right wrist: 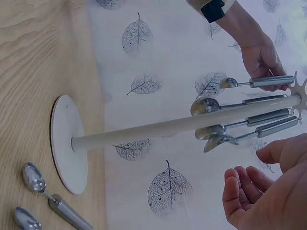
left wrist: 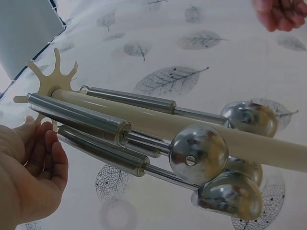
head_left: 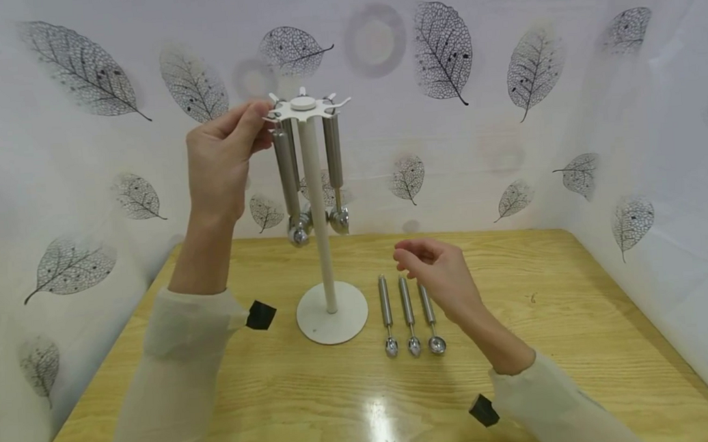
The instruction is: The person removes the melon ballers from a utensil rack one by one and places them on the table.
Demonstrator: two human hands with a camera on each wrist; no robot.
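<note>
A white utensil stand [head_left: 317,203] rises from a round base, with a ring of prongs at its top. Several metal scoops [left wrist: 199,153] with steel handles hang from it, their round bowls downward. At the top left of the stand, my left hand [head_left: 220,158] pinches a prong between thumb and forefinger, close to the handle end of a hanging scoop [head_left: 287,174]. My right hand [head_left: 444,276] hovers over the table, fingers loosely curled and holding nothing. Below and left of it lie three metal scoops [head_left: 407,306] side by side, the rightmost handle partly hidden behind the hand.
The stand's round base [head_left: 333,325] sits on a wooden table [head_left: 293,403], left of the lying scoops. A white leaf-printed curtain [head_left: 373,144] hangs behind the table and along both sides. Each sleeve carries a small black block [head_left: 261,315] near the wrist.
</note>
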